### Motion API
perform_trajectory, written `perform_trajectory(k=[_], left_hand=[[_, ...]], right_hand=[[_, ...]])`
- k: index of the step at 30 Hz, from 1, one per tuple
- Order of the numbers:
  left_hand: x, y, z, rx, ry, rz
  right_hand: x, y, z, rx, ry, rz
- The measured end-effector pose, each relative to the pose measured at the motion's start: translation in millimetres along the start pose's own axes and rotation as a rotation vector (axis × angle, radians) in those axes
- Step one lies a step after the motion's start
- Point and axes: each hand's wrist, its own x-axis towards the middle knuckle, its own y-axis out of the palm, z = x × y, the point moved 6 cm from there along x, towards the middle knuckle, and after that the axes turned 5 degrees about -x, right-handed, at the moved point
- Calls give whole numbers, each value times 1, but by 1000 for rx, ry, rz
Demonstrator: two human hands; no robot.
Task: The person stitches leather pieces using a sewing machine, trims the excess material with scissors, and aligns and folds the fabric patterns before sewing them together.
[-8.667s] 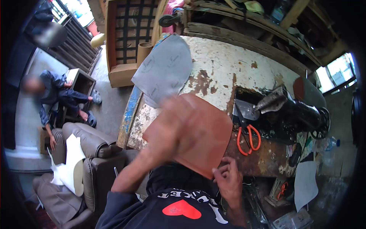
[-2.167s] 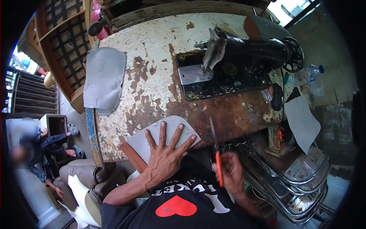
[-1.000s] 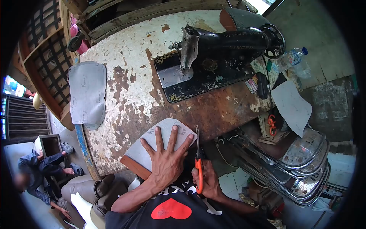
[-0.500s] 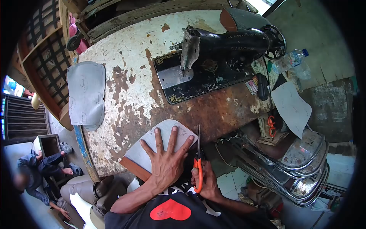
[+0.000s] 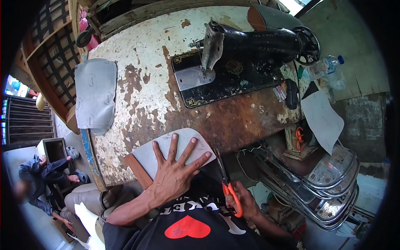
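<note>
My left hand (image 5: 174, 174) lies flat with spread fingers on a grey piece of material (image 5: 146, 153) at the table's front edge. A reddish-brown strip (image 5: 139, 171) shows along the left side of that piece, beneath it. My right hand (image 5: 243, 201) is wrapped round the orange handles of the scissors (image 5: 233, 199). Their dark blades point up and to the left, with the tips beside the right corner of the grey piece. Another grey piece (image 5: 96, 96) rests on the table's left end.
A black sewing machine (image 5: 258, 49) stands on the worn table (image 5: 141, 83). Bottles (image 5: 325, 67) and small items (image 5: 291, 93) are at its right. Stacked metal-framed chairs (image 5: 329, 187) and a hanging grey sheet (image 5: 323, 118) are lower right. A seated person (image 5: 35, 179) is at the left.
Since half a second ago, the scissors and my right hand have moved right and the blades have tilted left. My left hand still presses the piece. Earlier, the scissors lay by the sewing machine.
</note>
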Motion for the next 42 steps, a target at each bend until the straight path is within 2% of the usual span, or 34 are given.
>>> perform_trajectory(k=[1,3,6,10,12,16,18,19,26,28,32,35,37,38,40,42], left_hand=[[0,0,1,-1,0,17],[-1,0,2,3,8,26],[-4,3,4,4,26,48],[-3,4,6,27,69,52],[-4,2,7,24,73,60],[-4,3,7,17,70,61],[-4,2,7,16,69,65],[-4,1,7,13,70,67],[-4,4,6,43,70,76],[-4,3,6,54,70,70],[-3,3,6,43,66,71],[-3,3,7,52,69,61],[-4,4,7,57,77,62],[-4,3,6,57,80,61],[-4,3,6,60,84,75],[-5,3,7,64,93,72]], right_hand=[[0,-3,-3,3,-2,1],[1,-5,-4,-253,-79,26],[4,-5,11,-349,-100,18],[13,-1,6,-160,-127,29],[14,-2,1,-72,-25,61],[13,1,13,-124,-77,50],[10,4,23,-313,-165,-12],[10,6,17,-212,-136,4],[3,8,24,-271,-174,12],[6,10,19,-172,-108,43],[6,8,17,-209,-147,17],[7,7,9,-164,-46,30],[6,6,3,50,12,11],[6,5,2,50,10,9],[9,2,3,-280,-3,-16],[13,3,12,-256,-49,-33]])
